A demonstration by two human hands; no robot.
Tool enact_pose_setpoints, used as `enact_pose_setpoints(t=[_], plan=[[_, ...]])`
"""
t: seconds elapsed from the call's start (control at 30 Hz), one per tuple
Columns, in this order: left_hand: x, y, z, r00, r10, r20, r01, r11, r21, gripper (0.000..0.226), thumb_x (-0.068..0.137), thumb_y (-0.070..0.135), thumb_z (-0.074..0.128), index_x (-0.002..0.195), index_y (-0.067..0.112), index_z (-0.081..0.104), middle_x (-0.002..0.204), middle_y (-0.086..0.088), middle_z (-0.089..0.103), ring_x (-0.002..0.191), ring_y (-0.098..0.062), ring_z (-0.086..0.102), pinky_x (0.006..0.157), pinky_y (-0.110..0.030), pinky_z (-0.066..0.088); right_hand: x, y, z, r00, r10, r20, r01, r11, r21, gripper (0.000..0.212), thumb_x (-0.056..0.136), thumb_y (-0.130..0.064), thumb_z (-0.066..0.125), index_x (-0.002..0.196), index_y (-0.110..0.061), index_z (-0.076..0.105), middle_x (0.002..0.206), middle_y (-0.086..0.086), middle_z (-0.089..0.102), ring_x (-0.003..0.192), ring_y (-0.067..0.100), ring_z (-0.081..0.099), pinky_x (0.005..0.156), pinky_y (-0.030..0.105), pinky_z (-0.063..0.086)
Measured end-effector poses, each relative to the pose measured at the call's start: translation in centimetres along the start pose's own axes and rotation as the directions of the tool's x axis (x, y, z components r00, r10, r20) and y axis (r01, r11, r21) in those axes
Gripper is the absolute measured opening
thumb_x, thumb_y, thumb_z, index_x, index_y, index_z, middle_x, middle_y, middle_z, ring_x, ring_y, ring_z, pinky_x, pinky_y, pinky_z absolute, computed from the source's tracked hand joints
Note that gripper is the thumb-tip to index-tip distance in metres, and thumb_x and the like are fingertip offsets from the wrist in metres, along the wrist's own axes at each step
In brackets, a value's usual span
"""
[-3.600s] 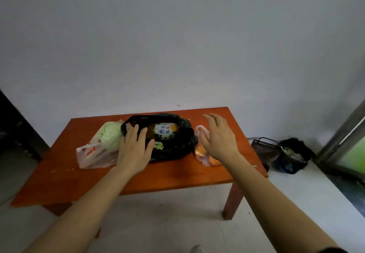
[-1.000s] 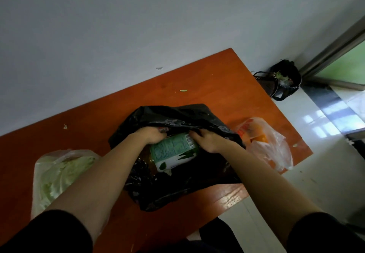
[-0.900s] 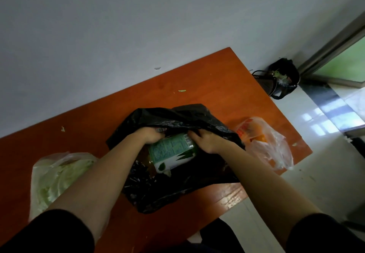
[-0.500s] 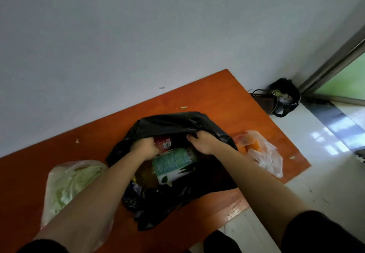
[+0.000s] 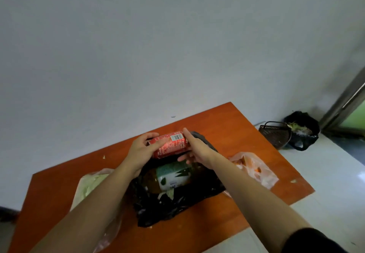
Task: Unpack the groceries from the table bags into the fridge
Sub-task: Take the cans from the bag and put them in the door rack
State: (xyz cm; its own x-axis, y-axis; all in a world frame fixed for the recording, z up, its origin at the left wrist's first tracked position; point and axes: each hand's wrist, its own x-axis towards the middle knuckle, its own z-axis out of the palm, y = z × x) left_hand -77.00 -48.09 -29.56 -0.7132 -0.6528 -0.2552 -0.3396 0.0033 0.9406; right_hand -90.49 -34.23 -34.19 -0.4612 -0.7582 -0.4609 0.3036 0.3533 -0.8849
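You hold the can (image 5: 170, 144) between both hands, just above the black bag (image 5: 177, 203). Your left hand (image 5: 141, 151) wraps its fingers round the can's left end; your right hand (image 5: 196, 150) clasps the right end, thumb on top and fingers beneath. The can lies on its side, its long axis running from one palm to the other, the right end a little farther from you. Neither hand is nearer, since both grip it.

Directly below your hands the bottle (image 5: 170, 175) lies in the open black bag; its long axis is roughly parallel to the can's. Beside your left forearm sits the cabbage bag (image 5: 89, 183); just outside your right forearm lies the orange bag (image 5: 254, 167); all three rest on the table (image 5: 233, 132).

The fridge is not in view, so I judge you must turn away from the table to reach it. One hand alone could likely carry the can, leaving the other free for the bottle.
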Motion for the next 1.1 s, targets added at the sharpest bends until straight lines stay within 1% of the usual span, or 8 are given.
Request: enact_pose_setpoints(t=[0.2,0.33,0.47,0.6,0.67,0.8,1.0,1.1], plan=[[-2.4,2.1,3.6,0.983,0.163,0.086,-0.148,0.976,-0.161,0.038,0.085,0.034,0.075,0.116,0.018,0.061,0.118,-0.008,0.063,0.102,-0.023,0.067,0.074,-0.029,0.057,-7.0,-0.3,-0.8,0.925,-0.207,-0.318,0.207,0.978,-0.035,0.070,0.090,-0.077,0.037,0.114,-0.017,0.065,0.088,0.004,0.072,0.065,0.015,0.063,0.057,0.026,0.045],[-4.6,2.0,8.3,0.944,0.204,0.257,-0.154,0.967,-0.201,0.050,0.083,0.035,0.077,0.123,0.017,0.053,0.121,-0.005,0.060,0.107,-0.022,0.065,0.079,-0.031,0.057,-14.1,2.7,-1.7,0.753,-0.193,-0.629,0.209,0.977,-0.050,0.068,0.090,-0.076,0.039,0.114,-0.016,0.059,0.096,0.004,0.070,0.072,0.016,0.067,0.064,0.031,0.052],[-9.9,2.0,15.6,0.869,0.239,0.433,-0.145,0.960,-0.239,0.051,0.081,0.028,0.079,0.121,0.012,0.052,0.120,-0.012,0.061,0.110,-0.023,0.063,0.086,-0.033,0.056,-23.8,6.1,-3.0,0.545,-0.143,-0.826,0.259,0.966,0.003,0.051,0.098,-0.059,0.045,0.116,-0.013,0.056,0.095,0.007,0.066,0.065,0.014,0.066,0.067,0.033,0.056],[-19.4,3.5,23.2,0.719,0.254,0.647,-0.110,0.961,-0.255,0.030,0.091,0.030,0.069,0.113,0.014,0.056,0.115,-0.016,0.062,0.105,-0.029,0.065,0.090,-0.044,0.058,-35.6,10.0,-4.6,0.310,-0.083,-0.947,0.336,0.942,0.028,0.043,0.102,-0.052,0.041,0.121,-0.014,0.050,0.103,0.010,0.064,0.079,0.019,0.067,0.065,0.027,0.057],[-25.3,4.3,26.7,0.614,0.278,0.739,-0.124,0.958,-0.258,0.021,0.096,0.029,0.062,0.109,0.013,0.059,0.111,-0.018,0.064,0.104,-0.032,0.065,0.092,-0.048,0.056,-42.0,12.5,-5.3,0.178,-0.045,-0.983,0.422,0.906,0.035,0.038,0.104,-0.047,0.041,0.120,-0.015,0.054,0.101,0.013,0.064,0.076,0.019,0.066,0.064,0.028,0.055],[-36.8,5.1,32.7,0.420,0.349,0.837,-0.243,0.932,-0.267,0.015,0.097,0.024,0.060,0.107,0.013,0.062,0.104,-0.008,0.065,0.101,-0.023,0.065,0.091,-0.041,0.057,-53.5,17.6,-6.7,-0.049,0.073,-0.996,0.560,0.828,0.033,0.039,0.101,-0.045,0.041,0.113,-0.014,0.061,0.096,0.015,0.067,0.071,0.019,0.063,0.060,0.031,0.052],[-53.4,5.2,42.3,0.219,0.407,0.887,-0.365,0.877,-0.312,0.021,0.097,0.027,0.059,0.113,0.014,0.061,0.113,-0.010,0.063,0.109,-0.025,0.062,0.083,-0.030,0.057,-69.9,25.3,-8.9,-0.129,0.136,-0.982,0.692,0.722,0.010,0.041,0.096,-0.055,0.050,0.119,-0.021,0.052,0.112,0.012,0.062,0.095,0.025,0.064,0.075,0.036,0.055],[-61.4,6.2,46.2,0.148,0.426,0.893,-0.404,0.850,-0.339,0.027,0.098,0.032,0.058,0.118,0.014,0.059,0.116,-0.009,0.062,0.108,-0.024,0.063,0.084,-0.034,0.060,-78.5,27.4,-10.3,-0.183,0.159,-0.970,0.743,0.668,-0.030,0.042,0.092,-0.049,0.060,0.120,-0.018,0.053,0.111,0.011,0.063,0.089,0.021,0.062,0.065,0.030,0.051]])
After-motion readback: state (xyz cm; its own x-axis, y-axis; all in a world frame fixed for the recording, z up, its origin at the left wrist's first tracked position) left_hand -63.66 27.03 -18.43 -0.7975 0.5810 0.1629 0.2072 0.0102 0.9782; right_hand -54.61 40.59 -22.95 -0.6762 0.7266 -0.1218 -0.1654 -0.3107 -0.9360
